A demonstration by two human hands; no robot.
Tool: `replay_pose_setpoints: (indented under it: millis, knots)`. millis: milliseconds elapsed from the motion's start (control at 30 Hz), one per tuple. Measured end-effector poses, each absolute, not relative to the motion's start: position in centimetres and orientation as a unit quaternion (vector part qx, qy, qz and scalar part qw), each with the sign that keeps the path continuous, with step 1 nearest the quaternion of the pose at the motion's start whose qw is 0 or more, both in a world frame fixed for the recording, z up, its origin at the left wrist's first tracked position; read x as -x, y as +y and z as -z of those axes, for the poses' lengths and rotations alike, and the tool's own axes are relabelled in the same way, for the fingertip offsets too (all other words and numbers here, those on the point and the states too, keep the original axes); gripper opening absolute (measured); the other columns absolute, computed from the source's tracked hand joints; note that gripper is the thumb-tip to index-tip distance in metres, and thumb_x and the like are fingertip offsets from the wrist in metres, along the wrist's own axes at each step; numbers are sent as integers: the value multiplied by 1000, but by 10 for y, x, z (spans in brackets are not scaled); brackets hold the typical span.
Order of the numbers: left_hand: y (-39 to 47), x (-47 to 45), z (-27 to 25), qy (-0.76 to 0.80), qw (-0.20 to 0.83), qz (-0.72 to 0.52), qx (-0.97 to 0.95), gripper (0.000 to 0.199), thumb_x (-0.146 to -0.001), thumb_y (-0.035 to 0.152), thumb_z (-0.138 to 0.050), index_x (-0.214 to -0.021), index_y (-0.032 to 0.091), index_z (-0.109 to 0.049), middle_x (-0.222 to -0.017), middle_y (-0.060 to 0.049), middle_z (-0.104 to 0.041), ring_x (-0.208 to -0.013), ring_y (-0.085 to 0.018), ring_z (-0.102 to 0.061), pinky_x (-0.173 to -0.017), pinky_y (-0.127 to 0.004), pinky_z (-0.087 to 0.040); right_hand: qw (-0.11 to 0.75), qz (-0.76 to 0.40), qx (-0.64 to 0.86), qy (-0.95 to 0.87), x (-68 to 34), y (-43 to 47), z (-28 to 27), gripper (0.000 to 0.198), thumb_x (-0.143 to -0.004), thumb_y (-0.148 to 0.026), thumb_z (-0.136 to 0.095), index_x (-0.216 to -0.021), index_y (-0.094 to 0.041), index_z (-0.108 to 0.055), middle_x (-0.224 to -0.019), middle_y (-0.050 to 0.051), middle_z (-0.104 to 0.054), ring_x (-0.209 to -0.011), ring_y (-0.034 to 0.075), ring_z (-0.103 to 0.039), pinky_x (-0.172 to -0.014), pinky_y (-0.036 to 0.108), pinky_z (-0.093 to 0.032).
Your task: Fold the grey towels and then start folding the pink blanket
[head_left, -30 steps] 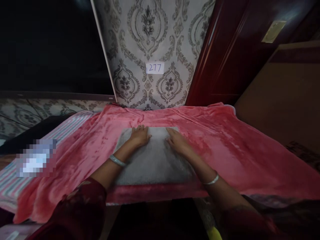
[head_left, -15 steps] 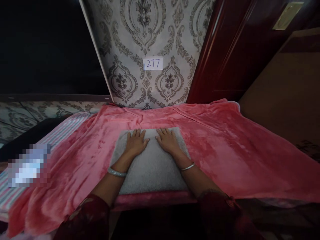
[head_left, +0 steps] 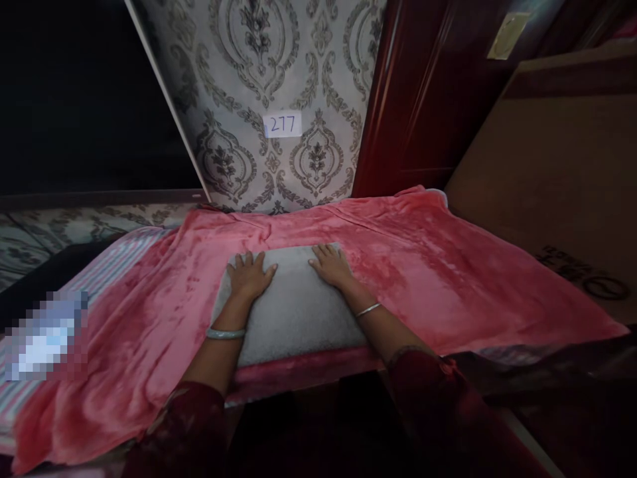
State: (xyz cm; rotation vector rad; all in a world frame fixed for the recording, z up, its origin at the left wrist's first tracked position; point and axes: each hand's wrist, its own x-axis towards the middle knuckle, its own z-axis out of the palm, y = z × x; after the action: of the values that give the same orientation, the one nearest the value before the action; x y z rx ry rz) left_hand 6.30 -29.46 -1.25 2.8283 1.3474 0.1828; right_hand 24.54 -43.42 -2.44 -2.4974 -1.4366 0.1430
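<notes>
Patterned wallpaper (head_left: 271,79) with a 277 label (head_left: 283,124) stands between what may be a television (head_left: 84,99) and red woodwork (head_left: 423,99).

From your head, the single view looks forward and down across the coral-pink plush blanket (head_left: 423,292), the gray fleecy cloth (head_left: 296,309) near and central, and faces the damask-patterned wallpaper (head_left: 271,66) beyond; your shadowed lower foreground is hard to judge.

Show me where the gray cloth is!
In the head view, the gray cloth lies on the pink blanket, just left of the middle, with the left hand and the right hand on top.
</notes>
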Motion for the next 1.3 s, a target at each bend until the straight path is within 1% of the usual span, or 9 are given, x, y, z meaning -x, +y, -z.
replay_pose_setpoints:
  millis: [200, 333, 533, 633, 733, 867, 933, 1033, 1300]
  knots:
    - [-295, -61, 13, 421, -3, -62, -905, 74, -98, 61, -29, -156, 18, -42, -164, -19, -34, -151, -46, -26, -118, -67, -24, 97, -68, 860, -496, -230, -452, 21, 64, -106, -51, -33, -161, -19, -32, -170, 14, -20, -157, 30, -17, -123, 59, -16]
    - [-293, -62, 16, 417, -2, -73, -906, 74, -97, 61, -30, -156, 17, -43, -163, -21, -36, -149, -48, -27, -117, -68, -23, 98, -48, 823, -558, -194, -486, 31, 68, -104, -55, -37, -162, -20, -31, -170, 13, -16, -158, 30, -11, -125, 56, -12]
    - [-292, -62, 19, 415, -7, -76, -907, 73, -98, 62, -31, -155, 19, -43, -163, -20, -37, -149, -48, -27, -116, -69, -25, 152, -56, 739, -654, -155, -545, 48, 67, -103, -51, -44, -161, -21, -33, -167, 11, -26, -157, 24, -18, -127, 51, -17]
    - [-296, -61, 17, 416, -25, -98, -904, 66, -98, 58, -35, -150, 19, -51, -158, -20, -43, -147, -47, -32, -115, -68, -26, 202, -74, 725, -654, -161, -559, 41, 58, -103, -44, -44, -156, -22, -43, -161, 11, -41, -153, 23, -30, -125, 49, -23]
    - [-303, -70, 9, 334, -7, -114, -936, 53, -100, 43, -36, -142, 19, -58, -154, -16, -50, -147, -37, -37, -119, -60, -27, 243, -39, 764, -596, -173, -560, 31, 53, -104, -37, -39, -152, -19, -49, -155, 13, -50, -149, 24, -39, -124, 51, -24]
    - [-318, -112, -2, 110, 106, -66, -986, 53, -102, 34, -31, -152, 23, -48, -161, -8, -45, -150, -19, -37, -123, -42, -28, 218, -9, 800, -559, -175, -553, 35, 52, -104, -36, -39, -151, -20, -51, -158, 12, -46, -150, 28, -35, -123, 56, -21]
    - [-329, -139, -3, 60, 118, -31, -991, 55, -103, 37, -31, -155, 24, -43, -164, -7, -40, -153, -20, -32, -125, -45, -24, 195, -8, 808, -556, -171, -551, 43, 54, -103, -41, -42, -154, -22, -48, -162, 11, -39, -153, 30, -28, -124, 58, -18]
    - [-343, -170, 7, 42, 82, 14, -996, 59, -101, 43, -37, -158, 25, -36, -167, -10, -30, -156, -25, -25, -125, -55, -18, 178, -8, 811, -557, -168, -551, 55, 60, -102, -47, -44, -157, -22, -42, -166, 11, -30, -156, 30, -22, -125, 59, -16]
    - [-346, -182, 24, 35, 57, 12, -998, 67, -100, 55, -41, -160, 25, -33, -168, -13, -28, -156, -30, -24, -125, -59, -15, 200, -12, 807, -555, -168, -553, 61, 60, -102, -46, -45, -158, -23, -41, -167, 9, -28, -156, 30, -20, -126, 58, -15]
